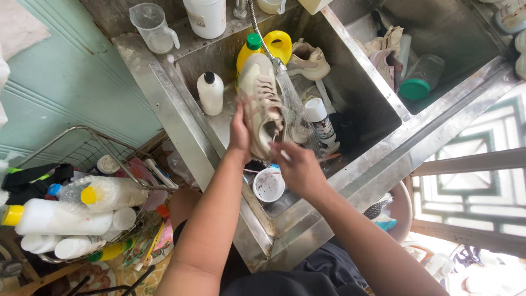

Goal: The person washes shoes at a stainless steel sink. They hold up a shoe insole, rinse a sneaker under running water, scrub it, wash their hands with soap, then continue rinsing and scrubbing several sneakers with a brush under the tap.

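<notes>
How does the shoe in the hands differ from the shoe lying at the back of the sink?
The held shoe is gripped by the left hand, with the right hand at its heel; the back shoe lies untouched. The held shoe is under running water; the back shoe is clear of the stream. The held shoe shows its laced top; the back shoe rests on its side. Both are pale beige sneakers.

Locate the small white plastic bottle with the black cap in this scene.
In the head view, the small white plastic bottle with the black cap stands inside the steel sink, against its left wall, left of the beige lace-up sneaker and the yellow jug.
</notes>
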Tool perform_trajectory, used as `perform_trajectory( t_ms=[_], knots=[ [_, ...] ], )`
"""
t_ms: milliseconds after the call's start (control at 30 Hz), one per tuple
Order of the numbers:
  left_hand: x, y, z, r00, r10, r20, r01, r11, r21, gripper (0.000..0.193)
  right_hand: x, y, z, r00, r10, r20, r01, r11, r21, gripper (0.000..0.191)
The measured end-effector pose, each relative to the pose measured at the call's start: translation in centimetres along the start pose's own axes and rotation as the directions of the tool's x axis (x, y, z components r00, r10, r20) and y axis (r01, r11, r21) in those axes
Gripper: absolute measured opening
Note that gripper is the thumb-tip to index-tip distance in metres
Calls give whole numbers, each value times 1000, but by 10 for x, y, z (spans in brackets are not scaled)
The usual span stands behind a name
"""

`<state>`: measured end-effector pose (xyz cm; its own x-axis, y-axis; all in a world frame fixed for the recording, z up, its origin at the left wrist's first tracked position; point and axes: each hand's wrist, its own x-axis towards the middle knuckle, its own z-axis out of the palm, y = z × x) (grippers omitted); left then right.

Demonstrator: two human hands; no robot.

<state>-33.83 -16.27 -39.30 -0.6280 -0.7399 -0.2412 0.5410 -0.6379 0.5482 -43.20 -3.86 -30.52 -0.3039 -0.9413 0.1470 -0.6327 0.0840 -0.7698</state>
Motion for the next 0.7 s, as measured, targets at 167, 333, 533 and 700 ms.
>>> perform_trajectory(
  t_ms=[167,333,533,700],
  knots=[
    [-1,-2,0,999,38,-8,-38,999,-38,70,-1,-8,-1,993,8,-120,-29,984,-175,15],
    [-1,-4,2,995,94,44,-93,996,-8,75,4,-13,-4,1000,-22,12,22,999,38,19],
    [-2,-2,1,996,43,75,-36,995,-92,71,4,-10,-3,992,95,-83,-101,992,-71,17],
    [-1,-3,-4,994,111,8,-111,994,8,71,4,-6,2,997,45,-69,-62,961,-268,13]
  ],
)
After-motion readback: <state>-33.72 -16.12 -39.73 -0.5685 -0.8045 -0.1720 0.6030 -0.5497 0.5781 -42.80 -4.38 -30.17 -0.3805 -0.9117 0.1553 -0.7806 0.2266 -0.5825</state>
